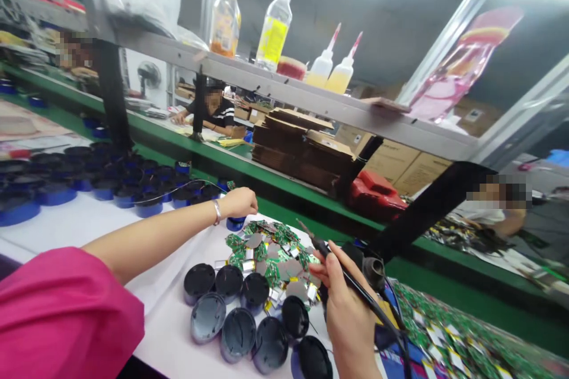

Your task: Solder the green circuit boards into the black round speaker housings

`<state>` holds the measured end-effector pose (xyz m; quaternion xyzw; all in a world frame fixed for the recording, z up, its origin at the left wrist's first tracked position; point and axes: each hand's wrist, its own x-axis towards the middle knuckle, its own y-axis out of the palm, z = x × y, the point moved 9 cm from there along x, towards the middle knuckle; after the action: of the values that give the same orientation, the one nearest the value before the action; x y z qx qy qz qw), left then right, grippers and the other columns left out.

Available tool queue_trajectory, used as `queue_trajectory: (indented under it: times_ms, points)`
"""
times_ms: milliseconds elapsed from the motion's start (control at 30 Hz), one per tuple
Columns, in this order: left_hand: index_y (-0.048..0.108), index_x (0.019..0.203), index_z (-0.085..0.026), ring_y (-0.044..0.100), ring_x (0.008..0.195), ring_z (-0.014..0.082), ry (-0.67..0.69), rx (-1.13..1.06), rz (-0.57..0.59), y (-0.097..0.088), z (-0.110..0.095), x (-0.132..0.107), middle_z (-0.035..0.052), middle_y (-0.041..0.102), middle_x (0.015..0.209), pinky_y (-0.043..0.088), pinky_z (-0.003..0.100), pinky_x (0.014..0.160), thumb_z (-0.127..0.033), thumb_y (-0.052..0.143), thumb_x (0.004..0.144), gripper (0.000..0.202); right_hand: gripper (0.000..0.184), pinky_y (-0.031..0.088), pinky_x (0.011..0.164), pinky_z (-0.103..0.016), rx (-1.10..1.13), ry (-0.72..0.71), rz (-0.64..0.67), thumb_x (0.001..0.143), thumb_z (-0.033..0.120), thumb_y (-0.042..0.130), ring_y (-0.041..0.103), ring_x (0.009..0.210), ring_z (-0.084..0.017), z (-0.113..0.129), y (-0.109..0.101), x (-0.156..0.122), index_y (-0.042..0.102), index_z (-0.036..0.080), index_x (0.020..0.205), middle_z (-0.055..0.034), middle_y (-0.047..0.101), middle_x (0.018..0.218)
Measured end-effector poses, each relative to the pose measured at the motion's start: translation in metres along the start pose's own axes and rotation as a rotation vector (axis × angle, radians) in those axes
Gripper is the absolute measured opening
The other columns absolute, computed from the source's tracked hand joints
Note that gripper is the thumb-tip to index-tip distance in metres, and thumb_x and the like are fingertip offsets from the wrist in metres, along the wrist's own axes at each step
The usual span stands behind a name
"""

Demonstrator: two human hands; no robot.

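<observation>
— What takes up the most room here?

— The table [89,225], covered in white, runs across the lower left. Above it a metal shelf [284,92] slants across the view, carrying two plastic bottles [251,23] and two squeeze bottles [331,65]. Under the shelf sits a stack of flat cardboard [302,148].

— And on the table itself?

— Far left, a wide crowd of blue-and-black round housings [89,180]. Nearer the person, a cluster of dark round shells [249,320] lies just beside a heap of small green circuit boards [271,254], some with silvery cells among them.

— Where are the hands?

— The left hand [237,201] is stretched out past the circuit boards, at the near edge of the blue housings. Its fingers are curled together, and a blue piece [235,224] shows just beneath it; whether the hand actually grips that piece I cannot tell from this angle. A thin bracelet [217,212] sits on the wrist.

— The right one?

— The right hand [349,308] is closed around a soldering iron [338,269], held like a pen, fingers clamped on the dark handle. The tip [302,226] points up and left, over the right edge of the board heap. Its cable runs down past the wrist.
</observation>
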<state>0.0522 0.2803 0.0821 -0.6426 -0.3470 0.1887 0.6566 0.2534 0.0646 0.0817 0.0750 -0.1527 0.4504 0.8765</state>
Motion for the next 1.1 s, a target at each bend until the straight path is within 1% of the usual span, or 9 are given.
queue_trajectory:
  times_ms: [100, 167, 200, 333, 467, 567, 667, 867, 1100]
  points:
    - [0.067, 0.096, -0.014, 0.067, 0.089, 0.0170, 0.030, -0.019, -0.030, 0.000, 0.002, 0.001, 0.0048, 0.070, 0.095, 0.056, 0.037, 0.084, -0.037, 0.060, 0.095, 0.024, 0.043, 0.061, 0.076, -0.035, -0.069, -0.167, 0.086, 0.090, 0.051, 0.059, 0.074, 0.081, -0.021, 0.016, 0.036, 0.027, 0.066, 0.019, 0.118, -0.0095, 0.076, 0.097]
    - [0.067, 0.096, -0.014, 0.066, 0.090, 0.0174, 0.054, -0.024, -0.050, -0.002, 0.002, 0.002, 0.0047, 0.070, 0.095, 0.056, 0.039, 0.086, -0.036, 0.061, 0.094, 0.023, 0.035, 0.058, 0.081, -0.034, -0.216, -0.358, 0.160, 0.095, 0.047, 0.049, 0.073, 0.088, -0.020, 0.027, 0.065, 0.041, 0.066, 0.020, 0.109, -0.0086, 0.075, 0.100]
    - [0.068, 0.095, -0.014, 0.066, 0.091, 0.0177, 0.068, -0.027, -0.059, -0.003, 0.001, 0.002, 0.0046, 0.070, 0.094, 0.055, 0.039, 0.087, -0.035, 0.061, 0.094, 0.022, 0.031, 0.056, 0.082, -0.033, -0.272, -0.411, 0.197, 0.094, 0.045, 0.049, 0.072, 0.089, -0.020, 0.028, 0.079, 0.048, 0.067, 0.021, 0.103, -0.0076, 0.074, 0.099]
    - [0.070, 0.093, -0.014, 0.065, 0.093, 0.0185, 0.125, -0.040, -0.100, -0.006, -0.003, 0.004, 0.0045, 0.070, 0.092, 0.053, 0.039, 0.087, -0.032, 0.063, 0.092, 0.019, 0.020, 0.051, 0.070, -0.027, -0.401, -0.490, 0.360, 0.083, 0.039, 0.061, 0.068, 0.073, -0.018, 0.013, 0.128, 0.070, 0.068, 0.022, 0.089, -0.0029, 0.072, 0.080]
    - [0.078, 0.092, -0.020, 0.063, 0.090, 0.0184, 0.167, -0.053, -0.157, -0.010, -0.008, 0.007, 0.0055, 0.071, 0.088, 0.048, 0.030, 0.080, -0.029, 0.066, 0.089, 0.016, 0.016, 0.046, 0.061, -0.024, -0.479, -0.536, 0.490, 0.081, 0.035, 0.058, 0.063, 0.060, -0.015, -0.002, 0.158, 0.076, 0.068, 0.023, 0.086, 0.0004, 0.069, 0.069]
    - [0.080, 0.093, -0.025, 0.061, 0.091, 0.0179, 0.195, -0.058, -0.195, -0.016, -0.009, 0.008, 0.0045, 0.072, 0.090, 0.046, 0.027, 0.079, -0.031, 0.066, 0.089, 0.017, 0.020, 0.044, 0.058, -0.024, -0.527, -0.563, 0.504, 0.084, 0.034, 0.053, 0.058, 0.055, -0.014, -0.007, 0.162, 0.077, 0.069, 0.023, 0.088, 0.0011, 0.066, 0.064]
    - [0.080, 0.092, -0.026, 0.061, 0.091, 0.0168, 0.209, -0.049, -0.218, -0.025, 0.003, 0.006, 0.0035, 0.073, 0.090, 0.046, 0.026, 0.080, -0.032, 0.064, 0.090, 0.017, 0.022, 0.045, 0.061, -0.025, -0.567, -0.593, 0.471, 0.087, 0.034, 0.051, 0.059, 0.058, -0.015, -0.009, 0.152, 0.081, 0.070, 0.023, 0.091, -0.0003, 0.067, 0.069]
    - [0.080, 0.090, -0.024, 0.062, 0.088, 0.0162, 0.140, 0.013, -0.219, -0.043, 0.058, -0.007, 0.0039, 0.074, 0.089, 0.045, 0.025, 0.077, -0.029, 0.062, 0.089, 0.019, 0.020, 0.043, 0.062, -0.026, -0.621, -0.652, 0.417, 0.086, 0.034, 0.053, 0.059, 0.059, -0.015, -0.009, 0.128, 0.093, 0.070, 0.023, 0.086, -0.0008, 0.064, 0.066]
    - [0.079, 0.095, -0.020, 0.063, 0.093, 0.0172, 0.076, 0.083, -0.130, -0.058, 0.110, -0.035, 0.0063, 0.077, 0.097, 0.046, 0.027, 0.084, -0.026, 0.055, 0.092, 0.025, 0.016, 0.041, 0.063, -0.025, -0.619, -0.683, 0.483, 0.084, 0.027, 0.053, 0.056, 0.059, -0.014, -0.015, 0.133, 0.085, 0.067, 0.024, 0.078, 0.0010, 0.061, 0.064]
